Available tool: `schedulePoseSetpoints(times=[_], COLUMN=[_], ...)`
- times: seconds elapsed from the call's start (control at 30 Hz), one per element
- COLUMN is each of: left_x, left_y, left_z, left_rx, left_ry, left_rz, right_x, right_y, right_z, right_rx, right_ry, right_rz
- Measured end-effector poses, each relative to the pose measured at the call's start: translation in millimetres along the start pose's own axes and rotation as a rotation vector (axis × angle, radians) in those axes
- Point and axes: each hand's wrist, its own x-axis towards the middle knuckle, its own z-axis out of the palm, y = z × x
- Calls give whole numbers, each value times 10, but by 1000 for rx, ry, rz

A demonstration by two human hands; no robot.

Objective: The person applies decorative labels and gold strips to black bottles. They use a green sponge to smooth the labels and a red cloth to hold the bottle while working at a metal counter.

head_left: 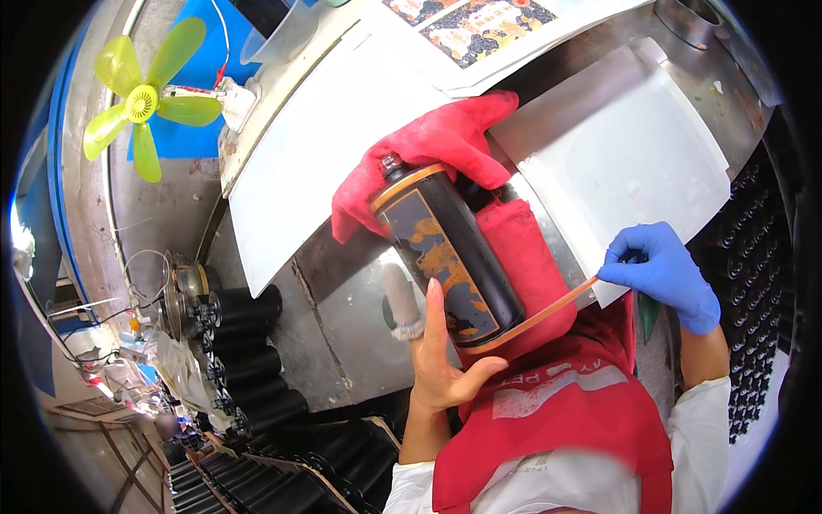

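Observation:
A black bottle (458, 248) with a dark and gold patterned label lies tilted on a red cloth rest (445, 128), its neck pointing away to the left. A thin orange band circles its shoulder; an orange strip (556, 302) runs from its base to the right. My right hand (655, 265), in a blue glove, pinches the free end of that strip. A small dark thing shows at its fingers, and a green piece (648, 315) is below; I cannot make out either. My bare left hand (441, 364) is open beside the bottle's base, one finger covered in whitish wrapping.
White sheets (317, 137) cover part of the metal worktop (321, 317). A white sheet-covered board (625, 146) lies at the right, printed labels (484, 30) at the back. A yellow-green fan (142, 103) stands far left. Black bottles (248, 351) are racked at left and right.

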Motion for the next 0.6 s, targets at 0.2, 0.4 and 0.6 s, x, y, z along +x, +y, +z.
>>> schedulePoseSetpoints(times=[0.2,0.4,0.6], left_x=[-67,-115,-102], left_y=[-115,-175,-197], left_z=[125,125,133], left_rx=[-322,-333,-380], left_ry=[35,-41,-58], left_rz=[-117,-134,-99], right_x=[-140,-161,-111], right_y=[-187,-214,-161], right_z=[-112,-129,-107], right_rx=[13,63,11], right_ry=[-4,25,35], right_rz=[-50,-18,18])
